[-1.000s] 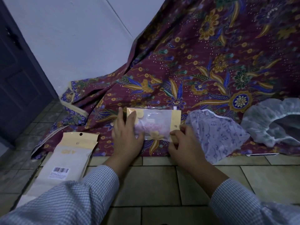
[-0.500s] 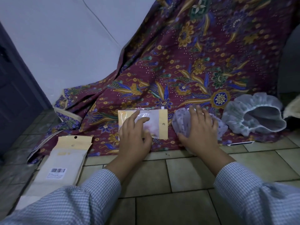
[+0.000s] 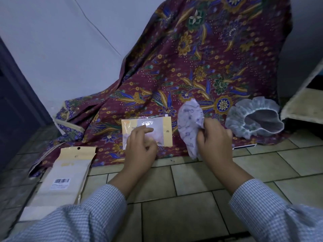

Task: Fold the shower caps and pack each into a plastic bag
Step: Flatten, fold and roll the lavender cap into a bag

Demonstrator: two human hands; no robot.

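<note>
A packed plastic bag [image 3: 164, 127] with yellow ends and a pink cap inside lies flat on the batik cloth [image 3: 201, 75]. My left hand [image 3: 140, 148] hovers over its near left part, fingers loosely curled, index finger stretched across the bag. My right hand [image 3: 215, 138] grips a lilac patterned shower cap [image 3: 189, 123] and holds it up off the cloth, just right of the bag. A second, pale frilled shower cap [image 3: 253, 117] lies open on the cloth farther right.
A stack of empty bags [image 3: 64, 173] with a barcode label lies on the tiled floor [image 3: 192, 182] at the left. A dark door [image 3: 15, 109] stands at far left. A pale board or mat [image 3: 304, 105] leans at the right edge.
My right hand, which rested flat on the lilac cap, has closed round it and lifted it. My left hand has slackened on the packed bag, and the camera has turned right.
</note>
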